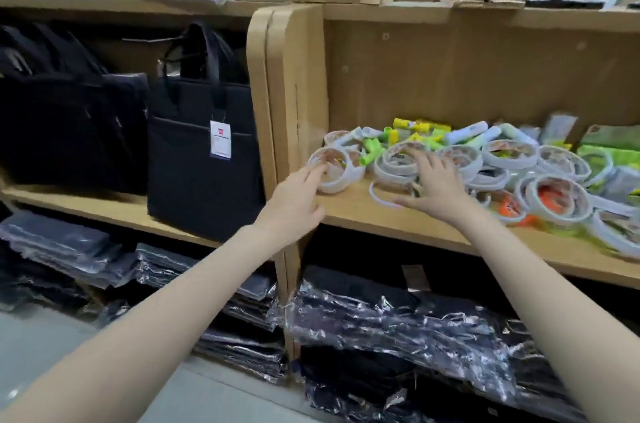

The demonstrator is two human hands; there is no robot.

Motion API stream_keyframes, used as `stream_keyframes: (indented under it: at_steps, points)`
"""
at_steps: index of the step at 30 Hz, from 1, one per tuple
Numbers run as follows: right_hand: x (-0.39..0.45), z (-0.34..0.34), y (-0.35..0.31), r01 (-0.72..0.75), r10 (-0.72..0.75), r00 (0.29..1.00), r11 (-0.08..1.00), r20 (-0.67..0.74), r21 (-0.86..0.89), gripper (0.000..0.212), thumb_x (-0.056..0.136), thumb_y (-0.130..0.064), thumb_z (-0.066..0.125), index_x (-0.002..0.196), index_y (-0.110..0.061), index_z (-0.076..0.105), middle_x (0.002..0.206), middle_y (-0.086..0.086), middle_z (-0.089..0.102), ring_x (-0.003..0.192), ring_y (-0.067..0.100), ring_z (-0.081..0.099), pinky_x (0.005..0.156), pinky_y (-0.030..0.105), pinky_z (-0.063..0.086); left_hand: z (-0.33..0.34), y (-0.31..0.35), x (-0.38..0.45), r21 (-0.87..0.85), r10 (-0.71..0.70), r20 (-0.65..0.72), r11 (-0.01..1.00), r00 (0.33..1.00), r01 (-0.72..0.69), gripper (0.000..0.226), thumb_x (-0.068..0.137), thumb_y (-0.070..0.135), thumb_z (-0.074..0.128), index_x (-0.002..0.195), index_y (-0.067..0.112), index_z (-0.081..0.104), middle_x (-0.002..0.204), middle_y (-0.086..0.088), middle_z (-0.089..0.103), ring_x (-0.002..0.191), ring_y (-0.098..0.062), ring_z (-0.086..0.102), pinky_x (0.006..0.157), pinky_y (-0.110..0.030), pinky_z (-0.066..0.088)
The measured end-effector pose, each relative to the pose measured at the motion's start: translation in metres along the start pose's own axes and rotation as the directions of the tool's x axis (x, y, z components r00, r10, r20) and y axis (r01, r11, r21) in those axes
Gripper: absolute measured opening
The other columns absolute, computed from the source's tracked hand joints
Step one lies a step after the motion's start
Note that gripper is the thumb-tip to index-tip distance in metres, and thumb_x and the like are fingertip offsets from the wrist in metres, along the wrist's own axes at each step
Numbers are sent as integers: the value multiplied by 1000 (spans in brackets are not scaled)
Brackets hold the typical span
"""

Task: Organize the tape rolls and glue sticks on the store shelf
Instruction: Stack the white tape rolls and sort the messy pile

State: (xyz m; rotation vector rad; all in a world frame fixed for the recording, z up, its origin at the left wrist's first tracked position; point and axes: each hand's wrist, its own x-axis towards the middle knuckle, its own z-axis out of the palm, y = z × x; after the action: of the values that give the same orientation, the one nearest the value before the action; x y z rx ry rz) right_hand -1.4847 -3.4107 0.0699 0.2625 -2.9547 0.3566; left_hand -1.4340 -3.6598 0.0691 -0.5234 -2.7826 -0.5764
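Wooden store shelf (398,220), jumbled tape rolls (509,154), glue sticks (420,126), black bags (204,159) alongside.

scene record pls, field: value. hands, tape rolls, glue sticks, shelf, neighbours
left hand: fingers extended, touching the leftmost tape roll at the shelf's left end
right hand: fingers spread over the tape rolls near the front edge; no grip visible
tape rolls: white, loose and overlapping across the shelf board
glue sticks: green, yellow and white, jumbled behind the rolls
state: unsorted
divider: cardboard-coloured panel left of the pile
neighbours: black tote bag with hang tag in the left bay; plastic-wrapped dark goods on the shelf below
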Motion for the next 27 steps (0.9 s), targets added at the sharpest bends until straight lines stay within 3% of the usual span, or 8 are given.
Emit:
stream_keyframes:
  at_steps: [2,5,8,11,16,19,21,27]
  points:
    - [29,2,21,62,-59,998,994,34,-86,85,81,-46,65,147,-24,16,148,5,27,137,30,21,110,50,17,23,3,40,19,-1,-11,1000,1000,1,63,85,13,56,142,5,32,144,-9,38,133,-24,35,107,-39,32]
    - [62,3,39,178,-166,983,962,72,-207,63,86,-34,61,140,-21,30,138,5,44,129,25,34,106,45,20,49,6,79,68,-96,-13,993,995,97,64,87,24,54,144,12,26,146,-3,33,136,-20,29,105,-36,24]
    - [87,-1,41,244,-224,968,948,115,-204,31,86,-18,56,117,-16,50,121,4,56,118,25,45,96,37,25,62,2,95,81,-213,-25,973,977,214,71,86,30,56,146,15,21,146,-4,32,136,-22,28,106,-37,22]
    - [103,-4,41,278,-245,953,941,179,-191,16,87,-19,53,102,-16,58,110,3,59,111,24,49,88,36,25,70,-2,109,70,-263,-83,961,961,269,68,85,33,57,143,13,27,140,-7,37,129,-26,34,101,-38,27]
    - [112,2,52,328,-311,940,937,143,-118,14,86,-26,58,97,-18,61,105,2,62,106,22,52,85,35,28,84,-3,127,72,-155,-283,981,946,183,67,76,48,37,131,12,43,123,-7,47,110,-26,41,89,-34,27]
    - [121,1,56,408,-402,907,913,129,-26,10,83,-23,63,85,-15,57,100,9,60,98,28,55,82,38,41,84,-14,145,-2,-177,-260,983,949,182,53,84,35,55,131,14,44,118,-5,55,114,-27,42,95,-36,27]
    - [127,4,57,460,-455,883,888,116,-16,15,83,-18,64,88,-5,62,100,15,61,96,30,55,81,39,40,87,-19,150,-34,-148,-289,989,946,144,51,82,26,64,128,13,46,115,-4,58,113,-28,42,96,-39,32]
    - [123,16,67,455,-470,882,871,-44,-187,29,83,-19,65,111,-9,64,120,15,53,113,30,50,94,35,39,103,-30,138,-54,-50,-453,998,890,29,72,74,41,70,133,13,41,122,-9,53,114,-29,49,99,-44,39]
